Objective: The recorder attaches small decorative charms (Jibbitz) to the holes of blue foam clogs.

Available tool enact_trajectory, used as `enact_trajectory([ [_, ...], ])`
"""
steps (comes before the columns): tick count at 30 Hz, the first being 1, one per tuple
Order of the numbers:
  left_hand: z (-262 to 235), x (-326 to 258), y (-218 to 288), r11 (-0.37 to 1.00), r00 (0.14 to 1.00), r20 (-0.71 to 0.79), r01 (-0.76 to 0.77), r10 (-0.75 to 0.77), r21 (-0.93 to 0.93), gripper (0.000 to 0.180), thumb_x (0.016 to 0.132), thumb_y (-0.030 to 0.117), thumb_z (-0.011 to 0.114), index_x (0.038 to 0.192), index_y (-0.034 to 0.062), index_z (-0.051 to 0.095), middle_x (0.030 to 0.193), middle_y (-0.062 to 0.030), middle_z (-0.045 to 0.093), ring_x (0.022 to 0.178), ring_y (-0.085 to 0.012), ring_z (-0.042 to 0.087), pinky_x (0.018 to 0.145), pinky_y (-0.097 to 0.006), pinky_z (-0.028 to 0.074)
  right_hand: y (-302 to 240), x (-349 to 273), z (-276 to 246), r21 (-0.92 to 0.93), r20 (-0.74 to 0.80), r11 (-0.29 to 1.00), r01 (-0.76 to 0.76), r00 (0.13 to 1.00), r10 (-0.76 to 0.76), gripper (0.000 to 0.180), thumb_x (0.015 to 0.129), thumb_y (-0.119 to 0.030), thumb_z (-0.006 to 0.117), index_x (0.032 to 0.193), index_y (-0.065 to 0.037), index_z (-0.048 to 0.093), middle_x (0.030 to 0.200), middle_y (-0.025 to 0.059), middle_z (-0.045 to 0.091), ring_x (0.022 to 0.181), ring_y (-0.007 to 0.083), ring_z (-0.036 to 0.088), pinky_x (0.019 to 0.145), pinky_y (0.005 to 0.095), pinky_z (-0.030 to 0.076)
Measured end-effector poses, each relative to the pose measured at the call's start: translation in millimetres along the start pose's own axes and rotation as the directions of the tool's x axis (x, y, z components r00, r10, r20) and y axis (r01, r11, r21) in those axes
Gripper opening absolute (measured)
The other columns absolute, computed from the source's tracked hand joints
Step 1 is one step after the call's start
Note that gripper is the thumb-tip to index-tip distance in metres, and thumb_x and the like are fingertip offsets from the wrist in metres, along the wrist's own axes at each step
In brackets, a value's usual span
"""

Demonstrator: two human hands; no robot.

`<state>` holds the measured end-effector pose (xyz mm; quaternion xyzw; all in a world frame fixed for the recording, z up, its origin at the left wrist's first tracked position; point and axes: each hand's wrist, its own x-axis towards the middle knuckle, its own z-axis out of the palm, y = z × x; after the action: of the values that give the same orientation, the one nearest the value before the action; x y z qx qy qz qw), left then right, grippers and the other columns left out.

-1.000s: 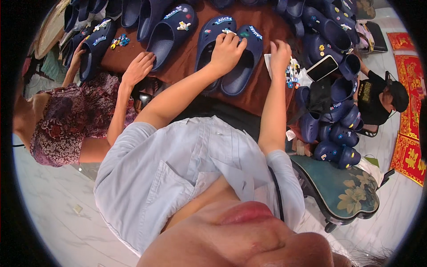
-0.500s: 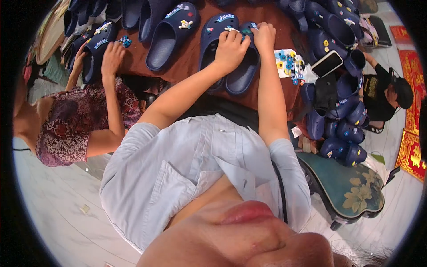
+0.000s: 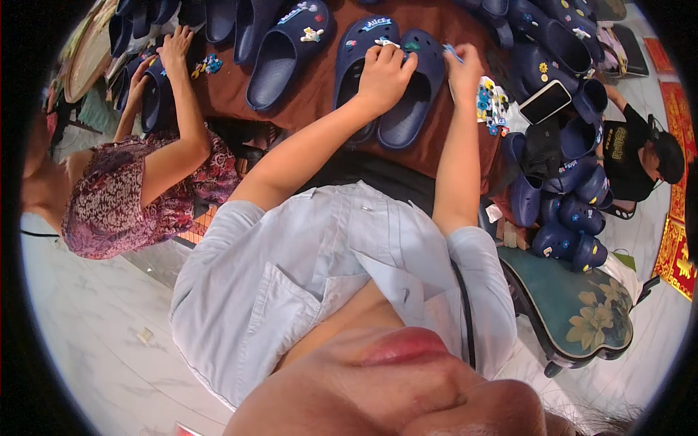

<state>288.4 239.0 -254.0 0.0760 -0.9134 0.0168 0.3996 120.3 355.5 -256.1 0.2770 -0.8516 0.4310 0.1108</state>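
The shoe (image 3: 401,120) is the right one of a dark blue pair set side by side on the brown cloth (image 3: 309,103), toes to the far side, open backs to the near side. It looks like foam: probably light, slightly springy, hard to break and not very slippery. The thick side of the toe would likely give the firmest hold; the thinner rim may bend if squeezed. It is matt and rounded, with holes in the toe and a green charm (image 3: 411,45) there; the left shoe (image 3: 350,49) carries a blue banner charm (image 3: 376,24).

The left hand (image 3: 387,76) lies over the pair, fingers curled close together; their tips are partly hidden, so I cannot tell whether they grip. The right hand (image 3: 465,74), just right of the toe, pinches a small blue strip (image 3: 452,52), likely light and bendy, best taken by its edge. Loose charms (image 3: 493,105) lie further right, beside a phone (image 3: 545,102).
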Motion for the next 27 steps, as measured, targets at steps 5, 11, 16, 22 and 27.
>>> enact_trajectory([
  [5, -1, 3, 6, 1.000, 1.000, 0.004, -0.003, 0.003, -0.028, 0.030, 0.079, 0.011, 0.059, 0.108, 0.0116, 0.067, 0.098, -0.0069, 0.064, 0.102, -0.0238, 0.058, 0.090, -0.043, 0.038, 53, -18, -45, -0.250, -0.009, 0.962, -0.113, 0.993, 0.114, 0.021, 0.075, -0.015, 0.078, 0.086, -0.004, 0.064, 0.089, 0.0175, 0.067, 0.087, 0.0365, 0.064, 0.078, 0.0453, 0.048],
  [11, -5, -1, 1, 1.000, 1.000, 0.002, 0.014, -0.014, 0.010, 0.030, 0.079, 0.012, 0.059, 0.108, 0.0121, 0.067, 0.098, -0.0066, 0.064, 0.101, -0.0237, 0.058, 0.090, -0.043, 0.038, 10, -17, -26, -0.450, 0.013, 0.876, 0.173, 0.982, -0.187, 0.023, 0.078, -0.018, 0.074, 0.101, -0.011, 0.073, 0.105, 0.0120, 0.067, 0.108, 0.0338, 0.057, 0.089, 0.0467, 0.046],
  [16, -1, 3, 4, 1.000, 1.000, -0.002, 0.006, -0.006, -0.011, 0.030, 0.081, 0.014, 0.057, 0.109, 0.0113, 0.067, 0.098, -0.0069, 0.064, 0.101, -0.0240, 0.058, 0.090, -0.043, 0.038, -45, 6, 6, -0.282, 0.149, 0.807, 0.519, 0.854, -0.498, 0.019, 0.080, -0.017, 0.070, 0.097, -0.012, 0.074, 0.106, 0.0062, 0.069, 0.110, 0.0269, 0.058, 0.087, 0.0446, 0.043],
  [22, -4, 1, 7, 1.000, 1.000, 0.010, -0.004, 0.004, 0.016, 0.033, 0.080, 0.013, 0.056, 0.110, 0.0069, 0.066, 0.099, -0.0094, 0.063, 0.103, -0.0268, 0.056, 0.090, -0.044, 0.038, -44, 14, 25, 0.223, 0.359, 0.865, 0.450, 0.787, -0.502, 0.021, 0.086, -0.017, 0.059, 0.087, 0.000, 0.071, 0.097, 0.0178, 0.069, 0.098, 0.0364, 0.062, 0.089, 0.0438, 0.048],
  [27, -7, -1, 12, 0.999, 1.000, -0.004, 0.003, -0.004, -0.046, 0.031, 0.079, 0.013, 0.058, 0.108, 0.0094, 0.067, 0.099, -0.0075, 0.063, 0.105, -0.0262, 0.056, 0.090, -0.044, 0.038, -37, 0, 20, 0.159, 0.258, 0.825, 0.543, 0.784, -0.565, 0.014, 0.084, -0.012, 0.060, 0.083, -0.001, 0.068, 0.092, 0.0133, 0.063, 0.089, 0.0340, 0.056, 0.082, 0.0413, 0.046],
])
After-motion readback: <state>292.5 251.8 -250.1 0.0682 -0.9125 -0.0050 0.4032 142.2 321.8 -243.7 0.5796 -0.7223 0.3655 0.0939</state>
